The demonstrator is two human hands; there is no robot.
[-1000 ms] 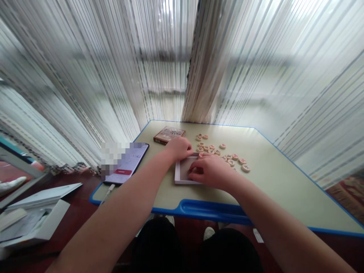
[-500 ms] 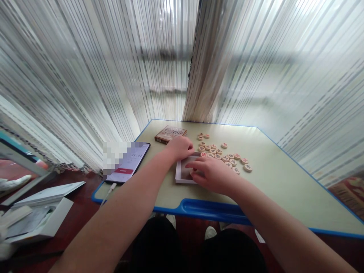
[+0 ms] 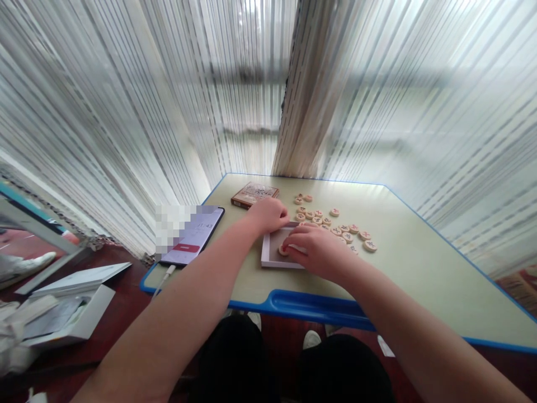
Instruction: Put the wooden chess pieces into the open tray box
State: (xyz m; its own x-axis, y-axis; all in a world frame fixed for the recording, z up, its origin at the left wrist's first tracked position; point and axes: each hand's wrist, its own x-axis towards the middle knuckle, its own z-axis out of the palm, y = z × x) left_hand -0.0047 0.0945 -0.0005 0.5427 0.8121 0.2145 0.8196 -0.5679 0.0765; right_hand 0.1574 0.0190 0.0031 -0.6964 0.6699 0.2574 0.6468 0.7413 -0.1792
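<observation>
A shallow white box tray (image 3: 268, 258) lies on the pale table (image 3: 411, 263) in front of me. My left hand (image 3: 269, 215) rests curled on its far left corner, gripping the rim. My right hand (image 3: 318, 250) covers the tray's right side, its fingertips pinching a round wooden chess piece (image 3: 283, 250) down inside the tray. Several more round chess pieces (image 3: 335, 224) with red or dark characters lie scattered just beyond my hands.
The box lid (image 3: 254, 194) with a printed top lies at the table's far left. A phone (image 3: 193, 235) with a cable sits on the left edge. Striped curtains hang behind. An open white carton (image 3: 62, 313) stands on the floor at left.
My right hand has shifted left and lower into the tray, and a chess piece now shows at its fingertips. The left hand stays on the tray corner. The view has drifted slightly.
</observation>
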